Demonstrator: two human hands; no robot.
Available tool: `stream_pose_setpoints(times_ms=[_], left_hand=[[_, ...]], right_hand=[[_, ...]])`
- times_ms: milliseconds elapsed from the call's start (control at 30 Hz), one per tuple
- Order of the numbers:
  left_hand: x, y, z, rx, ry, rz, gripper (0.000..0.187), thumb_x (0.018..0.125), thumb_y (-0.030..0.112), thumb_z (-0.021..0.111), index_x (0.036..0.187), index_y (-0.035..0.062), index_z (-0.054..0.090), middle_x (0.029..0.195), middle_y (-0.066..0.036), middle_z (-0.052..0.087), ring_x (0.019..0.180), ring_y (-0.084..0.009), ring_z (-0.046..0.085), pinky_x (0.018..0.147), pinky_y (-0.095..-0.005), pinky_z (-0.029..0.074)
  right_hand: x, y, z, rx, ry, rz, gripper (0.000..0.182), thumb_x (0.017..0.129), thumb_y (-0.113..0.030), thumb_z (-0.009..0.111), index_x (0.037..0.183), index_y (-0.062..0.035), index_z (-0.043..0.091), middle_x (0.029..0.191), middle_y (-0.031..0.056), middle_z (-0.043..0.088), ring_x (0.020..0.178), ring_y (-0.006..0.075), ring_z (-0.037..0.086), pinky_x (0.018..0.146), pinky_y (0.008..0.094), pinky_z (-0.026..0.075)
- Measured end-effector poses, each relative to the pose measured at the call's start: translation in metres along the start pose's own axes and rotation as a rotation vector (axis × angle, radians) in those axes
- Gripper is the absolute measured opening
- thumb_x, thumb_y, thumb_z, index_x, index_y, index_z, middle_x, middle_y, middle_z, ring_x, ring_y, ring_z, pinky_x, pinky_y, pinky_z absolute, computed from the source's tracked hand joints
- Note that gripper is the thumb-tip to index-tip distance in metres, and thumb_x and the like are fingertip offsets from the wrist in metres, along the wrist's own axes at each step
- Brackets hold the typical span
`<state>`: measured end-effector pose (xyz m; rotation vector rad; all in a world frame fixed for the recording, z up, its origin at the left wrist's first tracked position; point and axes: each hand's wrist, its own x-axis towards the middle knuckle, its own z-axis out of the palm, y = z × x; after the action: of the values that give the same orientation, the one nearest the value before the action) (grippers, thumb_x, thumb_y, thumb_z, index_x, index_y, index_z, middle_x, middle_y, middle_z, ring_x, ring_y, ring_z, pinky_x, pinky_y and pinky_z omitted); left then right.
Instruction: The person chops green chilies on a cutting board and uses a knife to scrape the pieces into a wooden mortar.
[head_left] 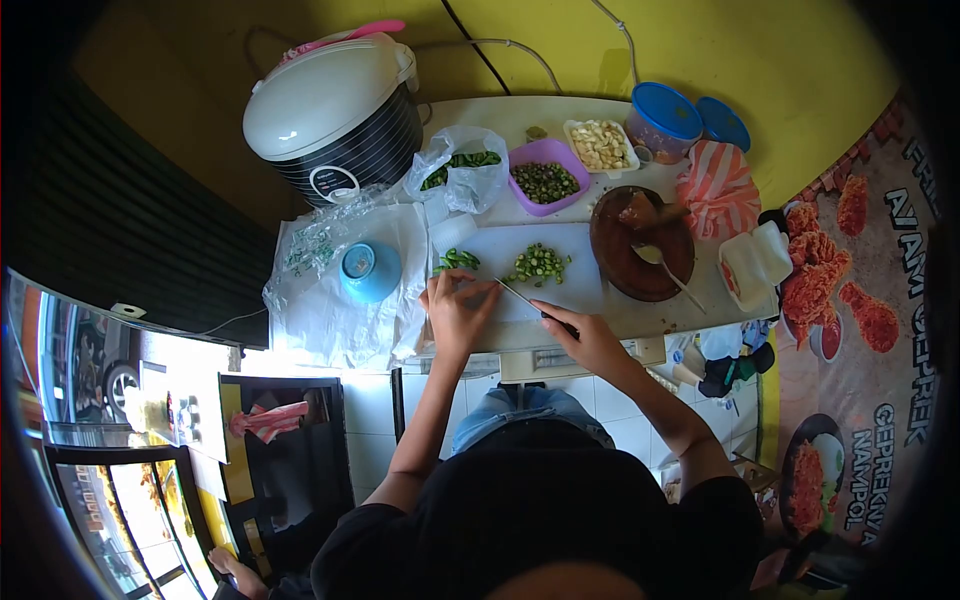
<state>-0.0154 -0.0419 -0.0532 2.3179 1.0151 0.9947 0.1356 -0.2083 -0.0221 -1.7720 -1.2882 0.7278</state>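
My left hand (pixel 455 308) presses down on a few whole green chillies (pixel 458 261) on the white cutting board (pixel 500 245). My right hand (pixel 590 335) grips the dark handle of a knife (pixel 522 300), whose blade points toward the left hand's fingertips. A small heap of chopped green chilli pieces (pixel 540 264) lies on the board just beyond the blade.
A rice cooker (pixel 335 115) stands at the back left, with a blue bowl (pixel 370 270) on plastic sheeting in front of it. Behind the board are a bag of chillies (pixel 462 160), a purple tub (pixel 545 180) and a white tray (pixel 600 145). A brown mortar with spoon (pixel 640 245) sits right.
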Motion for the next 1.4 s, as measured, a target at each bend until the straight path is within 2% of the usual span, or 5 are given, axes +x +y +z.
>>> stream_pose_setpoints(times_ms=[633,833,933,1133,1400], left_hand=[[-0.002,-0.004,0.001,-0.015,0.013,-0.008,0.013,0.071,0.027,0.083,0.082,0.0194,0.081,0.106,-0.001,0.056,0.103,-0.0204,0.051,0.091,-0.0391,0.031],[-0.002,-0.001,0.0,-0.004,0.023,-0.014,0.014,0.071,0.028,0.083,0.082,0.0194,0.081,0.105,-0.001,0.057,0.103,-0.021,0.051,0.091,-0.0393,0.032],[-0.001,0.0,-0.002,-0.014,0.011,-0.021,0.014,0.072,0.029,0.083,0.082,0.0196,0.081,0.105,-0.001,0.058,0.103,-0.0211,0.051,0.091,-0.0396,0.032],[0.003,0.006,0.0,0.06,-0.011,-0.003,0.013,0.076,0.031,0.079,0.083,0.0202,0.08,0.106,0.001,0.058,0.104,-0.0209,0.052,0.091,-0.0411,0.032],[0.01,0.024,0.013,0.092,-0.055,0.015,0.016,0.078,0.031,0.078,0.091,0.0224,0.08,0.107,0.001,0.059,0.103,-0.0204,0.053,0.092,-0.0394,0.031]], right_hand=[[0.024,0.005,0.01,-0.024,-0.013,0.031,0.038,0.098,-0.026,0.058,0.136,-0.0214,0.058,0.065,0.0149,0.057,0.051,0.0221,0.049,0.057,0.0344,0.045],[0.007,0.003,-0.002,-0.025,-0.053,0.077,0.038,0.098,-0.022,0.058,0.136,-0.0196,0.058,0.067,0.015,0.057,0.053,0.0188,0.046,0.058,0.0326,0.045],[0.005,0.019,0.004,0.014,0.1,-0.089,0.038,0.098,-0.022,0.057,0.136,-0.0177,0.058,0.068,0.0147,0.057,0.055,0.0158,0.045,0.059,0.0313,0.045],[0.006,0.006,-0.009,0.05,-0.016,0.074,0.037,0.1,-0.021,0.057,0.136,-0.0105,0.058,0.07,0.0034,0.05,0.062,0.0075,0.039,0.057,0.0258,0.039],[0.001,0.005,-0.012,0.117,0.051,0.088,0.039,0.1,-0.021,0.056,0.137,-0.0105,0.056,0.069,-0.0007,0.046,0.063,0.0058,0.038,0.056,0.0239,0.036]])
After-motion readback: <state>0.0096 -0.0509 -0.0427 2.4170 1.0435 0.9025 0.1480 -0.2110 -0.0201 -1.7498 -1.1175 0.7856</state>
